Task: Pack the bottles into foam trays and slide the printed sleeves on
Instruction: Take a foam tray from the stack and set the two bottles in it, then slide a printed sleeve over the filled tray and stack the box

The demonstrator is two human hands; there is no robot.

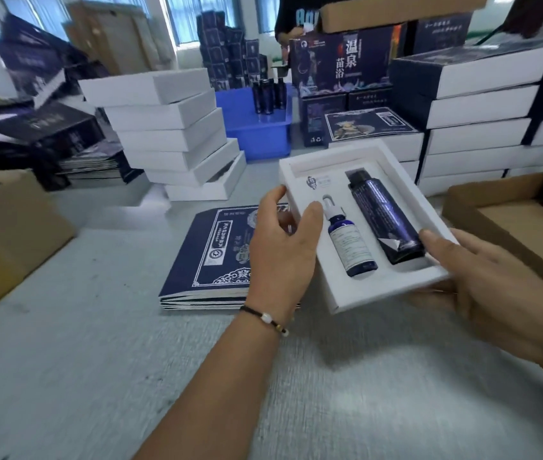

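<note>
A white foam tray (393, 290) is held tilted above the table. In its slots lie a small blue dropper bottle (349, 244) with a white cap and a taller dark blue bottle (384, 215). My left hand (283, 244) grips the tray's left edge, thumb over the rim beside the dropper bottle. My right hand (482, 280) holds the tray's near right corner, thumb on top and fingers underneath. A flat stack of dark blue printed sleeves (210, 257) lies on the table under my left hand.
Stacks of white trays (170, 131) stand behind, left of a blue bin (256, 127) holding dark bottles. Sleeved white boxes (476, 121) are piled at right. Open cardboard boxes sit at the left edge (1, 234) and right edge (512, 220). A person stands at the far side.
</note>
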